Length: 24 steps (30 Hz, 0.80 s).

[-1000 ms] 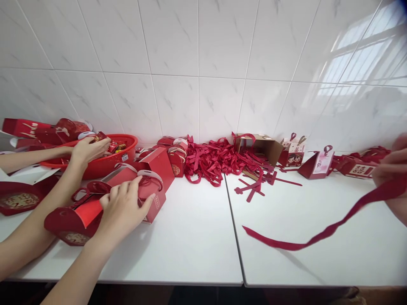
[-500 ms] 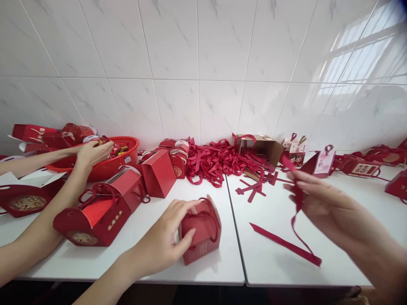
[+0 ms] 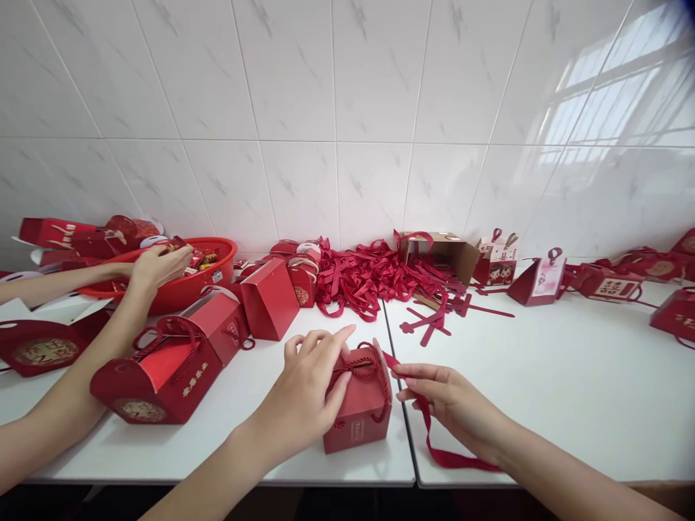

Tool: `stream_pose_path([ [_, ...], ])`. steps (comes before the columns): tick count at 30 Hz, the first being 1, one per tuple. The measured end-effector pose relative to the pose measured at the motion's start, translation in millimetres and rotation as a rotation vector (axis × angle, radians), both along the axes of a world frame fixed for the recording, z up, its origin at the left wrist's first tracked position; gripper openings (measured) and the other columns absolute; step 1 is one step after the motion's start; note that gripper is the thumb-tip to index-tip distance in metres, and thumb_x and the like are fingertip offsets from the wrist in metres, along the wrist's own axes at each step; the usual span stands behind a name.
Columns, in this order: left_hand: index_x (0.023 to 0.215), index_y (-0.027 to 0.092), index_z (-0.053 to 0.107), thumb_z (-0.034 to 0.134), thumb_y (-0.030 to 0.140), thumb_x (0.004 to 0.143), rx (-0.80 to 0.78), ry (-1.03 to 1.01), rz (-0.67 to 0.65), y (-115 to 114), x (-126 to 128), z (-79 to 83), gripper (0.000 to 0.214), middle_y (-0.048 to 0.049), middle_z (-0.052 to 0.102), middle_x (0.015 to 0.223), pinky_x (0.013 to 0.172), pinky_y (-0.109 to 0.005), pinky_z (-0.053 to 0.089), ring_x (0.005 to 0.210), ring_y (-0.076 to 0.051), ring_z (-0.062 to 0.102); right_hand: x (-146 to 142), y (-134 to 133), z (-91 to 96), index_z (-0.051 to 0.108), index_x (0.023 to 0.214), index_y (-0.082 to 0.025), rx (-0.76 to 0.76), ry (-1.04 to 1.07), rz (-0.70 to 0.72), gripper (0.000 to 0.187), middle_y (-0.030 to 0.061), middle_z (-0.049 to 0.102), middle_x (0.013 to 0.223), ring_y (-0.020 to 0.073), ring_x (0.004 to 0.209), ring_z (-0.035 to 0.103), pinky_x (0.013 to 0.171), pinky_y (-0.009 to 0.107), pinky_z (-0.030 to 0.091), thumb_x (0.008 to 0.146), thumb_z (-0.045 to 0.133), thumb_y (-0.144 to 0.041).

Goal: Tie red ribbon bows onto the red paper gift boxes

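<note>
A small red gift box (image 3: 355,416) with twisted cord handles stands on the white table near its front edge. My left hand (image 3: 307,387) grips it from the left, thumb against the near side and fingers over the top; part of the box is hidden behind them. My right hand (image 3: 459,405) is just right of the box, pinching a dark red ribbon (image 3: 426,427) between thumb and fingers. One end of the ribbon points toward the box's right side panel, and its tail hangs down to the table.
Loose red ribbons (image 3: 363,275) are heaped by the wall, beside an open cardboard box (image 3: 456,257). At left, another person's hands (image 3: 160,266) work over a red plastic basket (image 3: 231,253) of wrapped sweets. Larger red boxes (image 3: 168,376) stand left; finished-looking boxes (image 3: 543,278) stand right.
My right hand has come left and down to the gift box, bringing the ribbon with it. The box has shifted slightly right under my left hand.
</note>
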<state>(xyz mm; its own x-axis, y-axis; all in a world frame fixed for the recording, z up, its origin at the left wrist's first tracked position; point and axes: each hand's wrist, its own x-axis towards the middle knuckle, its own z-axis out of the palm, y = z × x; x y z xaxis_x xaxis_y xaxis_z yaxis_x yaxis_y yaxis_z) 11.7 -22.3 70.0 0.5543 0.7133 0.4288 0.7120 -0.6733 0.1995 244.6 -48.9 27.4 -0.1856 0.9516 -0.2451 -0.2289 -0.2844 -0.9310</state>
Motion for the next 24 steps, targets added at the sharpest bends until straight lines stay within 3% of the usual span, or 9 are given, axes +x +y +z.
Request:
stream_pose_path([
  [5,0.128,0.026,0.037,0.041,0.011,0.088,-0.008,-0.124,-0.061,-7.4,-0.7,4.4,0.043,0.0002,0.062,0.090,0.098,-0.044,0.028,0.088,-0.018,0.056,1.1,1.5,-8.1,0.073,0.100,-0.017,-0.040,0.006,-0.007,0.031,0.0073,0.072,0.084,0.0194,0.087,0.063,0.086,0.033,0.038,0.073,0.073,-0.031],
  [8,0.128,0.025,0.038,0.050,0.015,0.084,-0.138,-0.245,-0.336,-15.7,-6.7,14.7,0.046,-0.0001,0.062,0.088,0.096,-0.039,0.035,0.090,-0.018,0.056,3.2,2.9,-7.4,0.074,0.097,-0.018,-0.031,0.022,-0.021,0.028,0.0066,0.071,0.089,0.0185,0.087,0.063,0.084,0.032,0.038,0.073,0.073,-0.032],
  [10,0.117,0.025,0.047,0.052,0.017,0.083,-0.212,-0.296,-0.488,-17.7,-9.9,22.5,0.036,-0.0017,0.062,0.091,0.094,-0.036,0.039,0.094,-0.019,0.055,4.2,3.8,-6.4,0.074,0.095,-0.019,-0.018,0.035,-0.028,0.026,0.0062,0.071,0.093,0.0178,0.086,0.062,0.084,0.031,0.038,0.074,0.073,-0.033],
  [11,0.109,0.024,0.051,0.052,0.018,0.083,-0.219,-0.298,-0.475,-17.1,-10.5,25.5,0.027,-0.0025,0.061,0.094,0.094,-0.036,0.040,0.097,-0.020,0.054,4.4,4.1,-5.9,0.074,0.095,-0.019,-0.010,0.041,-0.030,0.025,0.0063,0.071,0.094,0.0175,0.086,0.062,0.084,0.031,0.039,0.075,0.073,-0.034],
  [13,0.098,0.023,0.055,0.052,0.019,0.085,-0.216,-0.224,-0.302,-13.4,-9.3,29.0,0.015,-0.0040,0.060,0.104,0.095,-0.038,0.039,0.104,-0.021,0.052,4.2,4.2,-4.5,0.075,0.094,-0.019,0.004,0.053,-0.031,0.025,0.0068,0.070,0.099,0.0169,0.086,0.062,0.086,0.031,0.039,0.075,0.073,-0.035],
  [16,0.103,0.024,0.058,0.060,0.027,0.081,-0.291,0.011,-0.086,-7.2,-2.7,28.7,0.022,-0.0048,0.059,0.111,0.092,-0.041,0.041,0.106,-0.025,0.051,3.8,2.8,-1.9,0.075,0.095,-0.018,0.031,0.063,-0.018,0.027,0.0078,0.070,0.103,0.0172,0.085,0.063,0.089,0.033,0.039,0.076,0.073,-0.038],
  [20,0.087,0.023,0.064,0.058,0.025,0.082,-0.274,0.116,-0.007,-3.4,7.1,30.3,0.008,-0.0020,0.065,0.092,0.084,-0.040,0.045,0.090,-0.022,0.058,5.4,-0.6,1.9,0.076,0.094,-0.019,0.062,0.047,-0.003,0.027,0.0080,0.071,0.104,0.0188,0.088,0.063,0.093,0.035,0.039,0.077,0.072,-0.040],
  [24,0.079,0.024,0.068,0.048,0.027,0.089,-0.174,0.002,0.065,8.7,7.7,38.5,0.022,0.0004,0.069,0.086,0.081,-0.035,0.046,0.086,-0.020,0.062,7.8,-0.9,4.3,0.076,0.090,-0.019,0.088,-0.001,-0.018,0.025,0.0064,0.071,0.097,0.0163,0.085,0.061,0.091,0.033,0.039,0.074,0.075,-0.038],
])
